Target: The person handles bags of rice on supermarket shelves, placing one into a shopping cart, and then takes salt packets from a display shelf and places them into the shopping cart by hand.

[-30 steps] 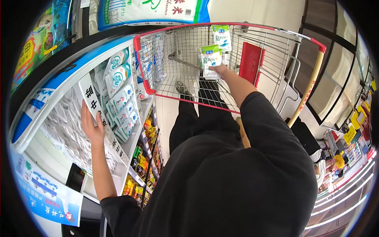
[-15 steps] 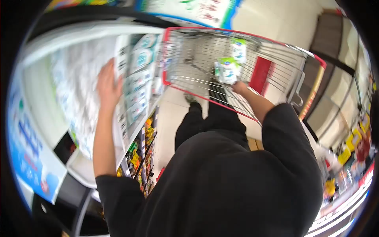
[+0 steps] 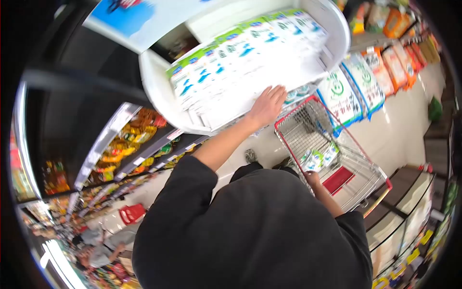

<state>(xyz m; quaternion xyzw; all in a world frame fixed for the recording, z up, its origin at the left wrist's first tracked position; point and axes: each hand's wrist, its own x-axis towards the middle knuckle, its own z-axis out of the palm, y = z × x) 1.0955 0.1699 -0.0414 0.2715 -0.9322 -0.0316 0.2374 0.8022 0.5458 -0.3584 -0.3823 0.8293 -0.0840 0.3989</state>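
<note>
My left hand (image 3: 268, 103) lies with its fingers stretched out at the front edge of a white display bin (image 3: 161, 108). Rows of green-and-white packs (image 3: 245, 50) stand in that bin, and glare washes out those nearest the hand. Down in the shopping cart (image 3: 358, 149), my right hand (image 3: 313, 178) is closed at the near end of a green-and-white pack (image 3: 313, 160). A second similar pack (image 3: 331, 153) is right beside it. Part of the right hand's grip is hidden.
Large white-and-blue bags (image 3: 337, 94) stand beyond the cart, with orange-and-white bags (image 3: 392, 67) farther right. Shelves of yellow snack packs (image 3: 127, 139) run along the left. Another person (image 3: 98, 253) is at the lower left. Dark shelving (image 3: 404, 192) stands right of the cart.
The view has swung left, so the bin is now at the top and the cart lower right. My left hand stays by the bin's edge; my right hand remains at the pack in the cart.
</note>
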